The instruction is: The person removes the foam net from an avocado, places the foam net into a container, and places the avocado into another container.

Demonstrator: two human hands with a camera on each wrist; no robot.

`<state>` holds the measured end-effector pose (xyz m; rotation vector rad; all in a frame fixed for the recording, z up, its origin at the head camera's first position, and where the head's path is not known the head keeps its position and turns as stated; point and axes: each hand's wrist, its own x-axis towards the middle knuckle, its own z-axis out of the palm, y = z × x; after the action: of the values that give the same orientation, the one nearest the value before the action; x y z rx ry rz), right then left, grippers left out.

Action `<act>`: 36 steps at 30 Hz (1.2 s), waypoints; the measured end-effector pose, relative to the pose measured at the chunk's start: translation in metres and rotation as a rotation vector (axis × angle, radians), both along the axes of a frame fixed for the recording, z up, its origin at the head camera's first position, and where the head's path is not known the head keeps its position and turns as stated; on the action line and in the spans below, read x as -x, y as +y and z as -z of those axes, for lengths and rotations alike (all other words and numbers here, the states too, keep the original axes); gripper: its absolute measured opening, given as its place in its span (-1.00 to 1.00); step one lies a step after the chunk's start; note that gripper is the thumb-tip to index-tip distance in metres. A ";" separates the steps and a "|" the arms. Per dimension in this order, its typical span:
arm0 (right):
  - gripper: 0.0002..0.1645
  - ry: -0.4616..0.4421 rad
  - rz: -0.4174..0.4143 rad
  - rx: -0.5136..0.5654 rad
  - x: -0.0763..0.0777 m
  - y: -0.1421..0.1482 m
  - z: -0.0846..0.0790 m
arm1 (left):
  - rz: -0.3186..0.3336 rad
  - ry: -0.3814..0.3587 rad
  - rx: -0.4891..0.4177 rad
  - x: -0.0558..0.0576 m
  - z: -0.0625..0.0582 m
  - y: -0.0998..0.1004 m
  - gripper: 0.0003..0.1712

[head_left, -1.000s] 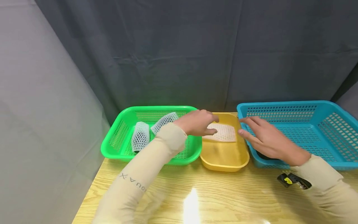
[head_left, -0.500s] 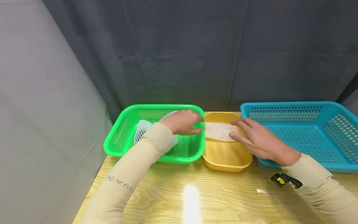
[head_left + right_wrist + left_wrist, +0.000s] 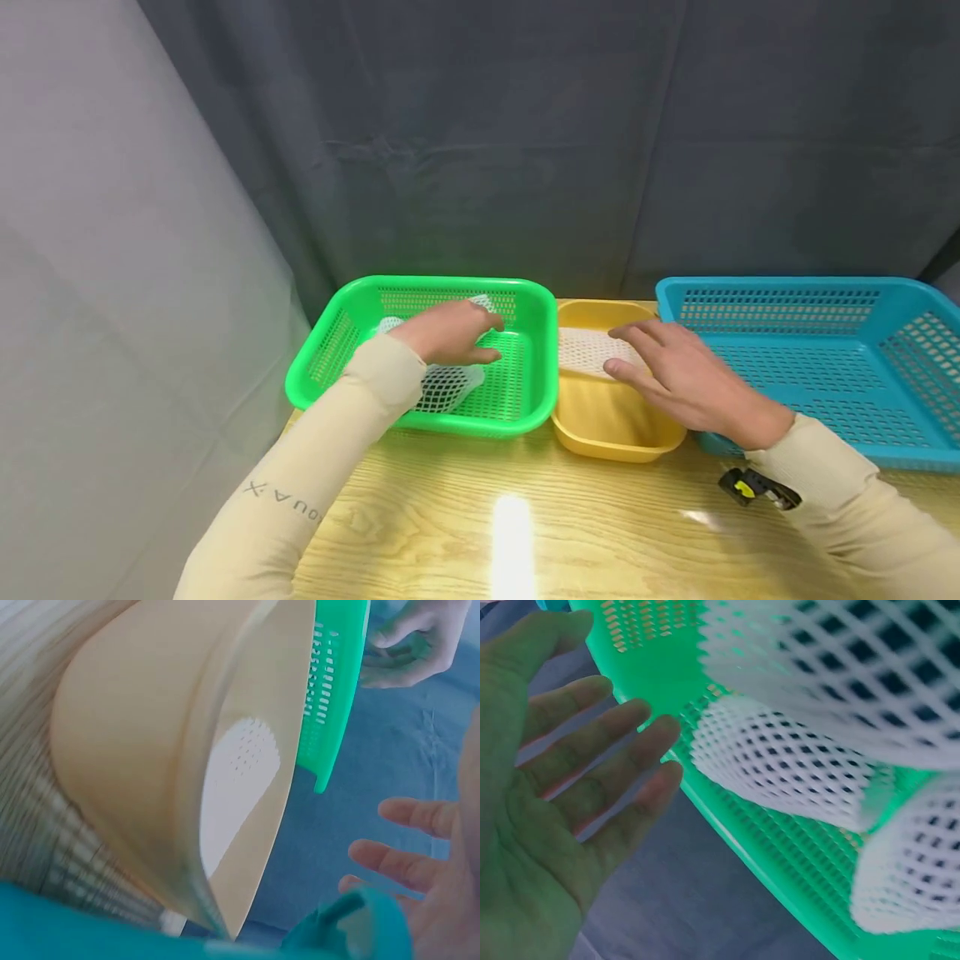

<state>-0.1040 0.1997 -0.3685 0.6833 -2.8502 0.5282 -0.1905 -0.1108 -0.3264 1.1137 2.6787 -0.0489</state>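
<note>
Green basket (image 3: 540, 321) sits under the left grip (image 3: 448, 332), fingers (image 3: 592, 740) spread

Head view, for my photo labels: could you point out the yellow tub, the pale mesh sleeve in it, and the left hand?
Yellow tub (image 3: 600, 408): head view, bare inside bottom.
Pale mesh sleeve (image 3: 587, 352): head view, its uncovered mesh.
Left hand (image 3: 448, 332): head view, back of the hand.

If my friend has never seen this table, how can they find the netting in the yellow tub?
On the wooden table, spot the green basket and the blue basket. Between them sits a smaller yellow tub. The pale netting lies inside, the only piece in view outside the green basket.
</note>
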 end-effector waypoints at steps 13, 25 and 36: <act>-0.31 -0.042 -0.032 0.001 0.006 -0.021 -0.004 | -0.162 -0.132 0.040 -0.004 0.011 -0.040 -0.18; -0.32 -0.041 -0.113 -0.023 0.012 -0.041 -0.007 | -0.282 -0.247 0.050 -0.013 0.026 -0.058 0.16; -0.31 -0.030 -0.137 -0.031 0.011 -0.058 -0.004 | -0.241 -0.273 0.058 -0.020 0.040 -0.063 -0.16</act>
<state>-0.1150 0.1419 -0.3643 0.8881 -2.8589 0.5184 -0.1707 -0.1742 -0.3662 0.7156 2.5251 0.0634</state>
